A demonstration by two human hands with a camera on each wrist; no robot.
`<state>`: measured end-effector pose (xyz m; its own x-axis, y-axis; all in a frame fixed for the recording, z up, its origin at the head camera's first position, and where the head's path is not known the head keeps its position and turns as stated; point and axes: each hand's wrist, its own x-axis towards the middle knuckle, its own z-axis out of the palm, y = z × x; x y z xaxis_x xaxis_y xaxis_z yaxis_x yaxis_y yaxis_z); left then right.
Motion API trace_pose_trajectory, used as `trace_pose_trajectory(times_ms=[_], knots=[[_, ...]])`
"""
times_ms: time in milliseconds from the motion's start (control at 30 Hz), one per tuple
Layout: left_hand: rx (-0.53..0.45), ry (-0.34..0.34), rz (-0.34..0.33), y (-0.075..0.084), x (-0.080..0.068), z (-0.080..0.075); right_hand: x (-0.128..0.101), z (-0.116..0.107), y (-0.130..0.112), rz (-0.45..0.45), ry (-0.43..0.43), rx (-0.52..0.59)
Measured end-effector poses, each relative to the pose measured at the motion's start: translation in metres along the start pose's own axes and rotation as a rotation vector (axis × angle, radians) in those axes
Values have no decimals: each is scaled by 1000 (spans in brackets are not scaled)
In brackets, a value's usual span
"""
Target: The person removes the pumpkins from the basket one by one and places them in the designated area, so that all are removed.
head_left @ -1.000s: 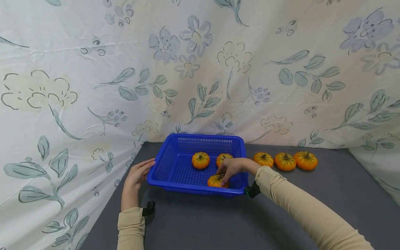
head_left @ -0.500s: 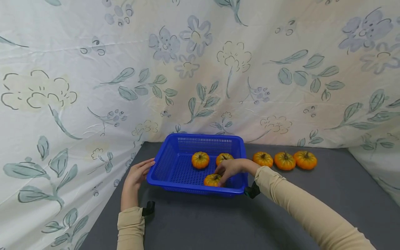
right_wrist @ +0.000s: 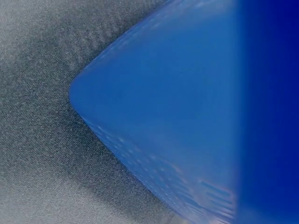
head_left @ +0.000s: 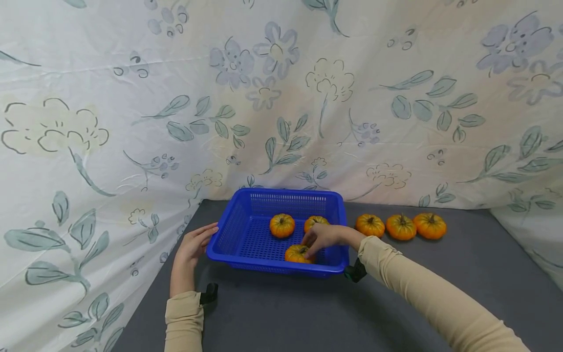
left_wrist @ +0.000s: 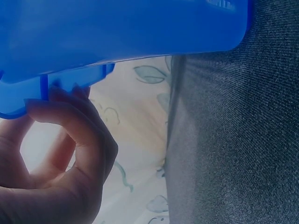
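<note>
The blue basket (head_left: 246, 234) is held at its left rim by the left hand (head_left: 191, 249), fingers curled under the lip, thumb on top. Inside the basket two small pumpkins (head_left: 282, 225) sit toward the back. A third pumpkin (head_left: 296, 253) lies at the front wall, touched by the right hand (head_left: 323, 237) with fingertips bent down on it; whether it is pinched cannot be told. Three more pumpkins (head_left: 401, 227) are lined up on the grey table (head_left: 462, 274) right of the basket.
</note>
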<state>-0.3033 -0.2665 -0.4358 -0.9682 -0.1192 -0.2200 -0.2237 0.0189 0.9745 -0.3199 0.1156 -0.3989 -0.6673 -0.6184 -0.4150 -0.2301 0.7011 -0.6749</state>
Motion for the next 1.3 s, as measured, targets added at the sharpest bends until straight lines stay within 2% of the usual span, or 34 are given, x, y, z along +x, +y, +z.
trace_pose_trajectory(times_ms=[300, 833, 1133, 1300], knots=[[-6, -2, 4, 0, -1, 0, 1, 3, 1, -6, -76, 36], [-13, -17, 4, -3, 3, -2, -1, 5, 1, -5, -108, 122], [1, -8, 15, -3, 0, -2, 1, 5, 5, -78, -32, 183], [1, -8, 14, -3, 0, -1, 2, 5, 7, -110, -3, 162]])
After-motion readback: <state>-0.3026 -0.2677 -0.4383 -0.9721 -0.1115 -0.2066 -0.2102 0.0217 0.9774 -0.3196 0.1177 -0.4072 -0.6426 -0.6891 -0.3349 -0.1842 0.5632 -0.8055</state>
